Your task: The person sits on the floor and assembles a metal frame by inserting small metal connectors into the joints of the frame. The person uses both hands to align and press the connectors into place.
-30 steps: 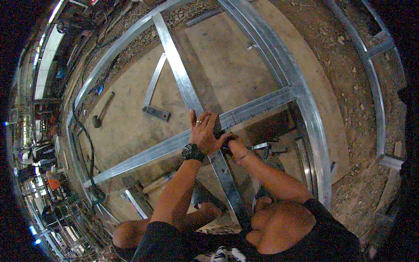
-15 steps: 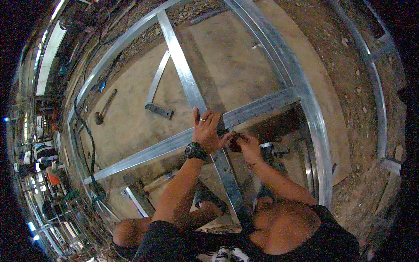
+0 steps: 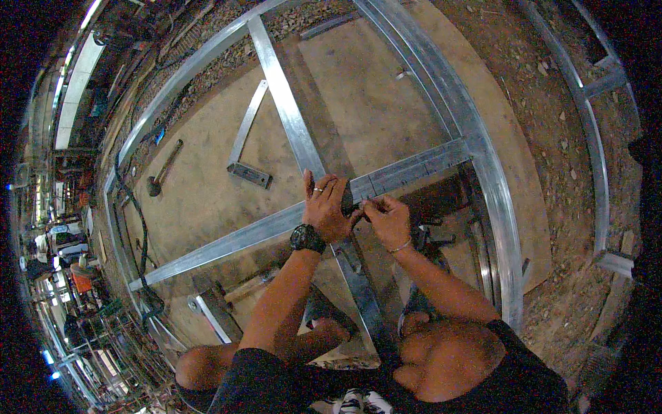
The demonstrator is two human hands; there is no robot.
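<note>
My left hand (image 3: 327, 205), with a ring and a dark wristwatch (image 3: 307, 238), presses down where the metal bars of a frame cross. Between its fingers and thumb sits a dark, rounded object (image 3: 347, 198), mostly covered. Close beside it, my right hand (image 3: 388, 221) pinches at the edge of the crossbar (image 3: 407, 168). Whatever lies between those fingertips is too small to make out. Dark lines mark the crossbar's upper face to the right of my hands.
A steel square (image 3: 247, 131) lies on the board (image 3: 196, 214) beyond my hands, left of the long bar (image 3: 286, 96). Further left is a hammer (image 3: 164, 168). A dark cable (image 3: 143, 234) crosses the frame's left side. Another metal frame (image 3: 598, 152) stands at the right.
My right hand has shifted slightly up, its fingertips now at the crossbar's edge instead of below it. The left hand has stayed nearly in place.
</note>
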